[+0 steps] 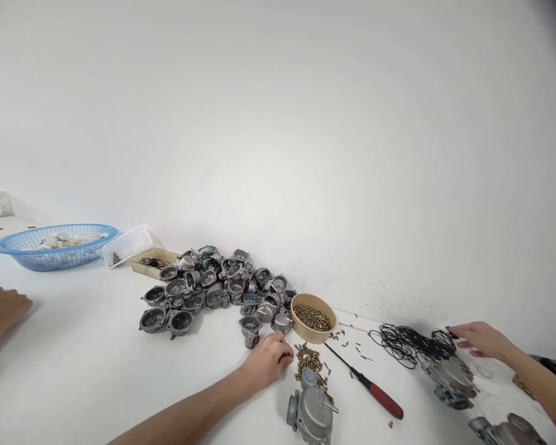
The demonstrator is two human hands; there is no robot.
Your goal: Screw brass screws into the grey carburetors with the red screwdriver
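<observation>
Now, left hand (267, 360): fingers curled beside loose brass screws (308, 358); whether it grips one, I cannot tell.
Right hand (482, 340): fingers loosely bent at the black rubber rings (426, 347); its hold is unclear.
Carburetor (315, 413): on the white table (97, 346), just nearer than the screws.
Screwdriver (383, 399): between both hands.

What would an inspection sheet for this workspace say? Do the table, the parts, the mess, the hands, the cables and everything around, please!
Surface: white table, parts spread across it.
Job's things: metal parts piled up, others apart; bowl holding screws; screwdriver lying down.
Clutter: more screws spilled beside the bowl.
Left hand: curled beside spilled screws; grip unclear.
Right hand: at the edge of the black loops; grip unclear.
Cables: nothing seen.
Surroundings: white wall; blue basket and another person's hand at far left.
</observation>
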